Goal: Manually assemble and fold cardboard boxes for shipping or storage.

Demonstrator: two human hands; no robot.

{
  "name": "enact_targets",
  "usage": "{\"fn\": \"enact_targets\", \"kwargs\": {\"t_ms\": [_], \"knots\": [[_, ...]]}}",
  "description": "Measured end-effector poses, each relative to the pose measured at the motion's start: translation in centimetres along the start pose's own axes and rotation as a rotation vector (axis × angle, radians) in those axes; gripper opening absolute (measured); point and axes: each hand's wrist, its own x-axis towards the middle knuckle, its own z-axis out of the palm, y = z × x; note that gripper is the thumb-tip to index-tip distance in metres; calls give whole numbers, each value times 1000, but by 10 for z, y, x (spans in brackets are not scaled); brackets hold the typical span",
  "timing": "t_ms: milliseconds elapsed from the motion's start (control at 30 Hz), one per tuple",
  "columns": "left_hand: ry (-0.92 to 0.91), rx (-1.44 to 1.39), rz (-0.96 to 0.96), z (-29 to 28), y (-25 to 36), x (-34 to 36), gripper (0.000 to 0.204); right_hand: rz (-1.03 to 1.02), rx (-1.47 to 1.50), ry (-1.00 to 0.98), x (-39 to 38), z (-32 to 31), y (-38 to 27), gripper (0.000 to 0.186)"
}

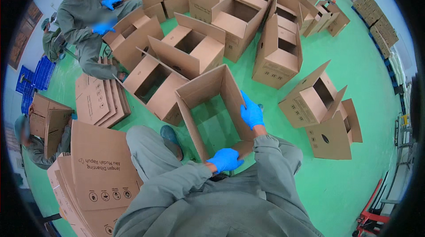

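An open cardboard box (235,109) stands between my knees, and green floor shows through its middle. In a blue glove, my left hand (225,161) closes on the box's near edge. Farther off, my right hand (251,111), also blue-gloved, grips the upper edge of the right wall. Its fingertips are partly hidden behind the cardboard. To my left leans a stack of flattened cartons (99,161) with dark printing. Just beyond the box in my hands sits another carton with a raised flap (166,93).
Several part-folded cartons (274,66) spread across the green floor ahead and to the right. At the upper left a seated person (84,20) handles a carton; another person (35,144) holds cardboard at the left. A red pallet jack (372,217) stands at the lower right.
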Motion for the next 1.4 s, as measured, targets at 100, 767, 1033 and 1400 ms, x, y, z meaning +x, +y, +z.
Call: {"fn": "enact_targets", "kwargs": {"t_ms": [100,767,1033,1400], "knots": [[-243,-134,84,-11,-31,29,51,-64,-30,9,4,4,7,57],[1101,578,-224,-181,-89,44,118,-164,-205,94,2,15,6,52],[324,410,-437,-37,-101,72,141,-209,-315,64,1,22,1,52],[509,566,-125,-98,-129,-66,66,-201,-184,157,-56,123,-25,46]]}}
